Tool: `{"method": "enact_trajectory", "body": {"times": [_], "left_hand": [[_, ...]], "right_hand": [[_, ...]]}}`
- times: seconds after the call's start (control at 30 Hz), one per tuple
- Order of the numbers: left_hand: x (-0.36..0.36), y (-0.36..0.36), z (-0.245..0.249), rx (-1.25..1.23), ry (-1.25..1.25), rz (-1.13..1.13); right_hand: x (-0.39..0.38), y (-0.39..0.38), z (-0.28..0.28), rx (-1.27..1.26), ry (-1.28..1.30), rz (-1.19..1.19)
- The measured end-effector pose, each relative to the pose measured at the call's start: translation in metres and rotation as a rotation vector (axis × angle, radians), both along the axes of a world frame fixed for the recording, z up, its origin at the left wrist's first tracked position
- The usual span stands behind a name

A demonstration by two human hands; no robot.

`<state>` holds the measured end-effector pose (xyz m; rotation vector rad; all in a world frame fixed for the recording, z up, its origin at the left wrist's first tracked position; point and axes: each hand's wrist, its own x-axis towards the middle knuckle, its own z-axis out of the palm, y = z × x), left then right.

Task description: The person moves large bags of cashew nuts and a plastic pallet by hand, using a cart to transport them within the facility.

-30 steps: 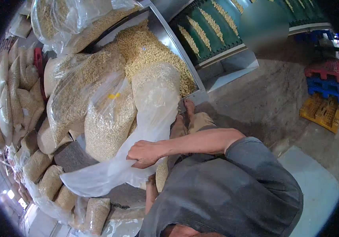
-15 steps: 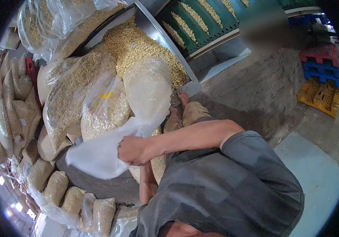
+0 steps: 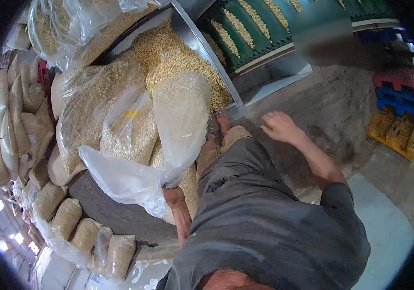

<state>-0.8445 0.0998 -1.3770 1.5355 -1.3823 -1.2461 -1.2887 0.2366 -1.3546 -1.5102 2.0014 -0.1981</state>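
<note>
My left hand is closed around the gathered neck of a clear plastic bag. The bag's loose white top spreads out to the left of that hand, and its lower part rests against a heap of pale kernels in a metal bin. Out to the right, over the floor, my right hand is loosely open with nothing visible in it. Beside the held bag leans another filled clear bag with a yellow tie.
The metal bin's rim borders a green conveyor with rows of kernels. Filled sacks are stacked at the left, and smaller ones line the lower left. Coloured pallets stand at the right. My bare feet show beside the bin.
My right hand has let go of the plastic and swung away to the right. My left hand, hidden before, now shows on the bag's neck. The loose top has opened out.
</note>
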Motion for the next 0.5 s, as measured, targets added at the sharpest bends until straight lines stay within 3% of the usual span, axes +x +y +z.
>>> {"method": "enact_trajectory", "body": {"times": [0.07, 0.13, 0.17, 0.2, 0.27, 0.3, 0.37, 0.4, 0.47, 0.5], "left_hand": [[-0.007, 0.000, 0.005, -0.054, -0.111, -0.080], [-0.033, 0.001, 0.034, 0.272, 0.556, 0.300], [-0.046, 0.000, 0.043, 0.337, 0.512, 0.528], [-0.053, -0.003, 0.052, 0.332, 0.511, 0.524], [-0.065, -0.008, 0.062, 0.208, 0.382, 0.306], [-0.060, -0.016, 0.056, 0.206, 0.377, 0.309], [-0.042, -0.051, 0.047, 0.053, 0.232, 0.085], [-0.072, -0.071, 0.073, 0.073, 0.499, 0.217], [-0.114, -0.096, 0.108, -0.055, 0.359, 0.204], [-0.111, -0.117, 0.110, -0.009, 0.536, 0.242]], "right_hand": [[-0.010, 0.033, -0.016, 0.034, -0.018, -0.050], [-0.012, 0.050, -0.022, 0.063, -0.039, -0.103], [-0.009, 0.055, -0.022, 0.205, -0.179, -0.195], [-0.005, 0.061, -0.023, 0.348, -0.321, -0.284], [0.004, 0.077, -0.036, 0.390, -0.435, -0.380], [0.009, 0.088, -0.046, 0.441, -0.547, -0.471], [0.023, 0.110, -0.067, 0.450, -0.546, -0.515], [0.027, 0.117, -0.075, 0.453, -0.540, -0.569], [0.025, 0.117, -0.070, 0.484, -0.549, -0.532], [0.022, 0.117, -0.065, 0.509, -0.549, -0.492]]}}
